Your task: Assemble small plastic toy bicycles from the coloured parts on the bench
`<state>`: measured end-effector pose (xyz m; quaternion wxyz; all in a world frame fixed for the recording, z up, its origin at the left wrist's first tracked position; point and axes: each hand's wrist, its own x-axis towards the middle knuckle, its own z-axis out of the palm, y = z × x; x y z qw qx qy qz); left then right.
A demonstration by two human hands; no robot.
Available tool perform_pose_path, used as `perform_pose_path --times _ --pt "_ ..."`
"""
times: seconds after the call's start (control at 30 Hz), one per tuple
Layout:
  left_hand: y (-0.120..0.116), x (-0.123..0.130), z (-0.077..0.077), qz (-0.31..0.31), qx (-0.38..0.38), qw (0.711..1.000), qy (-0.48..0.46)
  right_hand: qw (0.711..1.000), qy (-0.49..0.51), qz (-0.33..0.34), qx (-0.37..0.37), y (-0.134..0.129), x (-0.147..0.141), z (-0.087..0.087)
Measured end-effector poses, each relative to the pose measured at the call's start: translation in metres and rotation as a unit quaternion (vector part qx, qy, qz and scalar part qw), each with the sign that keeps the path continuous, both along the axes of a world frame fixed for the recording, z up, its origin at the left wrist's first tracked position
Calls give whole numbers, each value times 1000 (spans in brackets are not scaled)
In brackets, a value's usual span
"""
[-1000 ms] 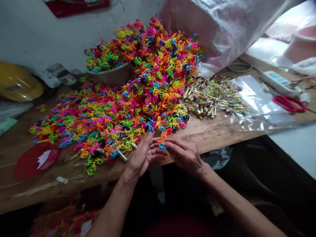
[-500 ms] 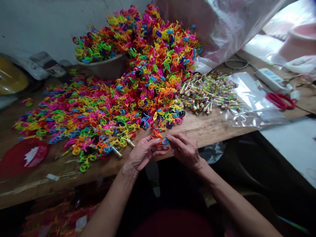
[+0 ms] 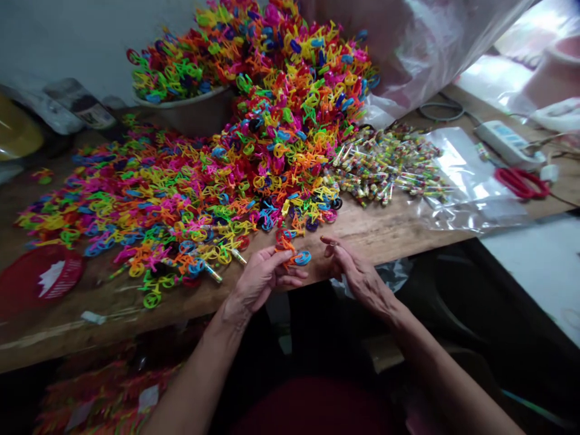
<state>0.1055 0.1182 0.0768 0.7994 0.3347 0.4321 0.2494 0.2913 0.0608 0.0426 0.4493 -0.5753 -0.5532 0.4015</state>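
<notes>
Between its thumb and fingers, my left hand [image 3: 263, 275] holds a small plastic toy bicycle [image 3: 286, 252], orange in the middle, with a blue wheel [image 3: 301, 258] at its right end. My right hand [image 3: 357, 272] is apart from the toy, to its right, with the fingers curled loosely and nothing seen in them. Beyond my hands a large heap of colourful toy bicycles [image 3: 203, 175] covers much of the table. Thin patterned tubes [image 3: 385, 163] lie in a pile to the right of the heap.
A bowl [image 3: 190, 112] piled with toys stands at the back. A clear plastic bag [image 3: 457, 175], red-handled scissors [image 3: 521, 183] and a power strip [image 3: 510, 144] lie at the right. A red lid [image 3: 40, 278] lies at the left of the wooden table [image 3: 167, 320].
My right hand has let go of the blue wheel and moved to the right. My left hand still holds the toy bicycle. The view has shifted slightly.
</notes>
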Motion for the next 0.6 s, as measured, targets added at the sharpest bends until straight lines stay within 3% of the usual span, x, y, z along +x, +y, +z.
perform_pose_path --times 0.1,0.23,0.43,0.6 --pt "-6 2 0 -42 -21 998 -33 997 81 14 9 3 -2 8" --pt "-15 5 2 -76 -7 996 -39 995 68 -11 77 7 -2 14" --pt "-18 1 -1 -89 -2 995 -38 968 252 -4 -10 -5 0 13" --pt "-16 -3 1 -121 3 991 -51 944 325 25 -40 -7 4 10"
